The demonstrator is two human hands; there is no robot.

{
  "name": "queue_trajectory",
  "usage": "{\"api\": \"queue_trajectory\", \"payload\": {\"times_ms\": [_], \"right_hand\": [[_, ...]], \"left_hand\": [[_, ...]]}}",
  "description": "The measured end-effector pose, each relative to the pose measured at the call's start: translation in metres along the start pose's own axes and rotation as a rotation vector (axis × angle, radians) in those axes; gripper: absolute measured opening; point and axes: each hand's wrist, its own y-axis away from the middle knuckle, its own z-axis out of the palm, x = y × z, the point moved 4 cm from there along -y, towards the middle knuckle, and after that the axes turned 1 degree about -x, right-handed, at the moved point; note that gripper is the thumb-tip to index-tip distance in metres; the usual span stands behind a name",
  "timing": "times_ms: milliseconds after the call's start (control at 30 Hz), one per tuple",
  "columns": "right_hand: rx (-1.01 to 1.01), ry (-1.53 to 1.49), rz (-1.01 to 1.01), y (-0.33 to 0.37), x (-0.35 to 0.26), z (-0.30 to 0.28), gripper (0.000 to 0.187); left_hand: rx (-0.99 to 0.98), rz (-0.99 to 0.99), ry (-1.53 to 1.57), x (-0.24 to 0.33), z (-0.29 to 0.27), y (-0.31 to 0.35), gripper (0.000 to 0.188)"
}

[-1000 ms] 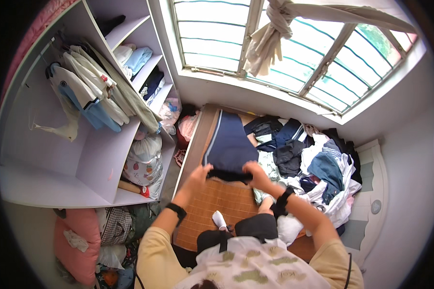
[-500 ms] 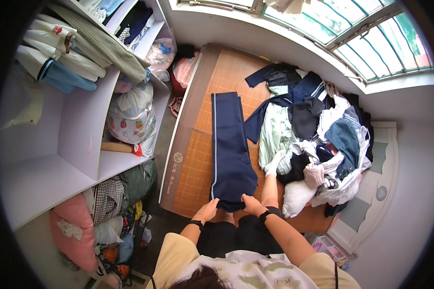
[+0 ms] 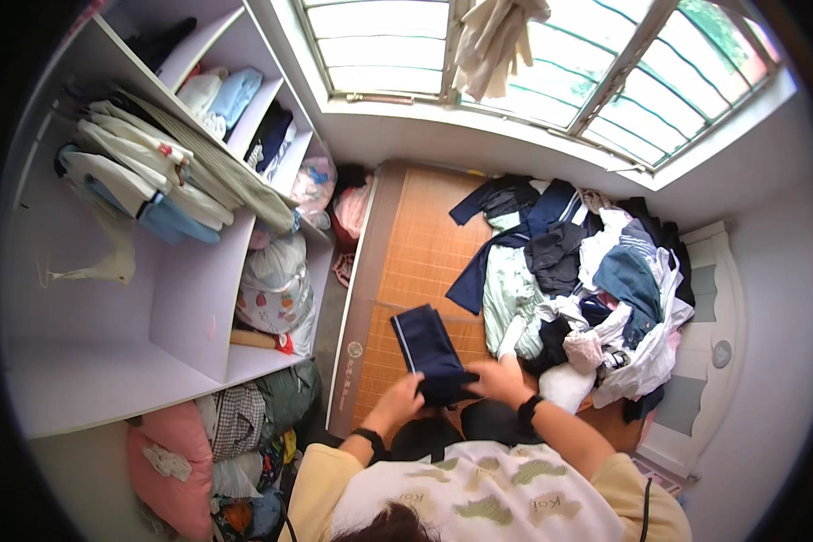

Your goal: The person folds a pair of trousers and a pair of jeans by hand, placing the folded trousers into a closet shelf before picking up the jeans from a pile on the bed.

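Where both hands meet at the near end of the cloth, one folded navy garment [image 3: 427, 346], pale stripe along its left edge, lying on the woven mat [image 3: 429, 221] directly in front of the person; it extends forward from the grip, away from the body, its long axis running toward the window [image 3: 537, 86] with the far end leaning a little left. Left hand [image 3: 401, 403]: fingers closed on the near left corner, beside the striped edge. Right hand [image 3: 501, 383]: fingers closed on the near right corner. Neither hand is nearer; both are in contact with the cloth, one at each side, and the far end is free.

Count: hands, two; black wristbands [image 3: 371, 443], two, one per wrist; folded navy garment, one; woven mat, one; heap of clothes [image 3: 556, 257], one, well to the right of the garment, its pieces too overlapped to count; teal garment [image 3: 627, 282] on that heap, one; foot in a white sock [image 3: 512, 338], one, beside the heap; headboard [image 3: 682, 361], one; open wardrobe [image 3: 190, 316], one; pink pillow [image 3: 172, 497], one, lower left
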Motion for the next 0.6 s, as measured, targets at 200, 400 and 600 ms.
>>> {"api": "queue_trajectory", "payload": {"times_ms": [200,400,600], "right_hand": [[0.507,0.170,-0.306,-0.080,-0.147,-0.204,0.039],[0.740,0.031,-0.483,-0.038,-0.291,-0.357,0.044],[0.746,0.096,-0.652,-0.013,-0.354,-0.388,0.049]], "left_hand": [[0.584,0.358,-0.142,0.128,-0.207,-0.121,0.045],[0.800,0.645,0.119,0.308,-0.328,-0.156,0.037],[0.839,0.718,0.050,0.364,-0.363,-0.126,0.033]]}}
